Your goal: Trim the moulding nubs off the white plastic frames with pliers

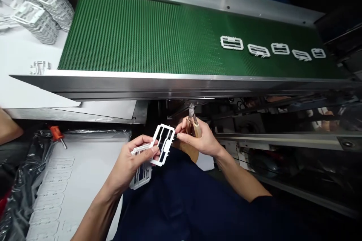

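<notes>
In front of my dark blue clothing, my left hand (138, 156) is closed on several white plastic frames. The topmost white plastic frame (170, 135) is tilted up between thumb and fingers, and others hang behind it, partly hidden by the palm. Close to that frame's right edge, my right hand (200, 135) grips a pair of nippers (196, 130) with pale handles, jaws pointing up and away. The right thumb and index fingertip come near the frame's edge; whether they touch it I cannot tell.
Ahead runs a green ribbed conveyor belt (127, 34) inside a metal rail (141, 79), with several white frames at its right. Stacked white frames (36, 22) stand far left. Lower left, a box (93, 150) lined with black plastic holds rows of frames and an orange-handled screwdriver (56, 133).
</notes>
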### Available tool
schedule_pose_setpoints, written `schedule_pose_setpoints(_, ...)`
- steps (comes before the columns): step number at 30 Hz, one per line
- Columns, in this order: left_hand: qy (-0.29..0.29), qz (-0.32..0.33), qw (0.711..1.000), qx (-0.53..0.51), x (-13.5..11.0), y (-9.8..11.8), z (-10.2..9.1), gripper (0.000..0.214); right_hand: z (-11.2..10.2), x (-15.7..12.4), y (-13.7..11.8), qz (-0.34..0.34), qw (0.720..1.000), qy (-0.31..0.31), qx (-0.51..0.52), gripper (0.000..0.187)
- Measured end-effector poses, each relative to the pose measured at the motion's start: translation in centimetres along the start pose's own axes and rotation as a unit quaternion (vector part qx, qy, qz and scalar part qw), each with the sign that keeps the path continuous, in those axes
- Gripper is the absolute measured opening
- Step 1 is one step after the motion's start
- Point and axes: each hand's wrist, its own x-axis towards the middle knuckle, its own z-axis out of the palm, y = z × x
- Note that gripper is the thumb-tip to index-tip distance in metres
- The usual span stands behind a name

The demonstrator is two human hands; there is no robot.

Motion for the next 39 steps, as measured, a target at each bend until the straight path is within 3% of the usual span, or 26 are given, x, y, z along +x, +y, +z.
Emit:
schedule_pose_setpoints(3,0.007,-0.003,1.0,-0.007,0.3,-0.8,0.5,0.026,1.8,-0.7,1.6,0.039,0.992,0.051,0.105,0.027)
schedule_pose_setpoints(8,0.0,-0.013,1.0,0.026,1.0,-1.1,0.6,0.025,2.7,-0.6,2.5,0.052,0.987,0.098,0.118,0.027)
schedule_pose_setpoints(12,0.012,0.019,0.995,0.094,2.3,0.4,-0.2,0.03,1.7,-0.4,2.3,0.051,0.993,0.031,0.103,0.026)
schedule_pose_setpoints(18,-0.118,-0.002,0.977,0.178,4.5,2.7,-1.1,0.025,1.4,-0.2,2.5,0.068,0.991,-0.053,0.098,0.028)
schedule_pose_setpoints(24,-0.168,-0.037,0.962,0.211,5.9,2.7,-1.7,0.019,1.3,0.4,3.4,0.087,0.985,-0.077,0.13,0.028)
schedule_pose_setpoints(32,-0.172,-0.104,0.968,0.151,6.8,2.4,-2.3,0.016,1.3,1.5,3.6,0.098,0.976,-0.112,0.161,0.032)
schedule_pose_setpoints(39,-0.145,-0.143,0.97,0.136,5.6,2.9,-1.7,0.01,1.3,1.6,3.8,0.075,0.98,-0.115,0.143,0.027)
